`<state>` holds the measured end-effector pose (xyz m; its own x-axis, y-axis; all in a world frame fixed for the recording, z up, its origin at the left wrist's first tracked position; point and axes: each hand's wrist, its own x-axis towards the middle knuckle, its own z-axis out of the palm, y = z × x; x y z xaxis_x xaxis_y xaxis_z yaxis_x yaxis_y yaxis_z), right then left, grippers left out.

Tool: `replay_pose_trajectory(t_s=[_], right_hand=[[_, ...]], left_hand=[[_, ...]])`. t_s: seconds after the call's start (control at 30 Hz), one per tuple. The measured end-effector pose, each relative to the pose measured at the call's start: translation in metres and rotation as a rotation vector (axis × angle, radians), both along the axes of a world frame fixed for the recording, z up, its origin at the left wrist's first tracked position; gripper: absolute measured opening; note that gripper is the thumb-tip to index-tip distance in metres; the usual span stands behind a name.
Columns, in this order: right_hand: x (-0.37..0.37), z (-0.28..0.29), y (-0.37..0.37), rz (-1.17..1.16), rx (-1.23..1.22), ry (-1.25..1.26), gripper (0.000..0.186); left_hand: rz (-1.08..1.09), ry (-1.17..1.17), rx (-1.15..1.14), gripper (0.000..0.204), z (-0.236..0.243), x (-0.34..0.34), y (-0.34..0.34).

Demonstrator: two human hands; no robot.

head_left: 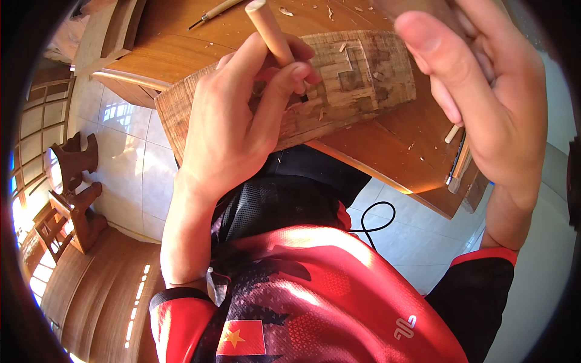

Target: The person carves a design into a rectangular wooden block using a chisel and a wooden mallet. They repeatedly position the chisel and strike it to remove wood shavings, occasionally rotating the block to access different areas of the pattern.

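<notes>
My left hand [227, 121] is closed round a carving chisel, its pale round wooden handle [269, 30] tilted up out of the fist. The chisel's lower end meets a weathered wooden board [387, 78], though the fingers hide most of the blade. Shallow angular recesses [357, 69] are cut into the board's face. Raised above the board's right end, my right hand [484, 91] has its thumb extended and its other fingers curled. A blurred brown shape by those fingers is cut off at the top edge; I cannot make out what it is.
A second thin carving tool [215, 13] lies on the brown wooden table [387, 151] at the far left. Wood shavings are scattered about. Slim rods and a brush [457, 175] lie at the right edge. Carved wooden furniture [75, 199] stands on the tiled floor at left.
</notes>
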<state>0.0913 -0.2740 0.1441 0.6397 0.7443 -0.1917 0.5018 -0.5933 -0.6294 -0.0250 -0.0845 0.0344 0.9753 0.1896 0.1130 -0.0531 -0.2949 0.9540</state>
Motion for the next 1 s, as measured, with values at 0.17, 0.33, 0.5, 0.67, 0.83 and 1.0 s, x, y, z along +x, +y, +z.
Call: replay_pose_trajectory(t_s=[0.17, 0.33, 0.5, 0.67, 0.83, 1.0], right_hand=[[0.003, -0.008, -0.005, -0.034, 0.033, 0.010, 0.047], [0.004, -0.006, -0.016, -0.102, 0.061, 0.000, 0.046], [0.002, -0.008, -0.020, -0.115, 0.091, 0.002, 0.046], [0.000, -0.008, -0.025, -0.131, 0.110, -0.007, 0.046], [-0.004, -0.007, -0.028, -0.144, 0.123, -0.015, 0.046], [-0.008, -0.008, -0.028, -0.150, 0.133, -0.022, 0.045]], left_hand=[[0.060, 0.058, -0.134, 0.021, -0.001, -0.009, -0.003], [0.095, -0.033, -0.196, 0.022, -0.008, -0.012, 0.002], [0.059, -0.018, -0.110, 0.022, -0.003, -0.006, -0.005], [0.047, -0.018, -0.016, 0.022, -0.001, -0.003, -0.006], [0.066, -0.023, -0.028, 0.022, -0.002, -0.005, -0.009], [0.074, -0.027, -0.003, 0.019, 0.000, -0.005, -0.011]])
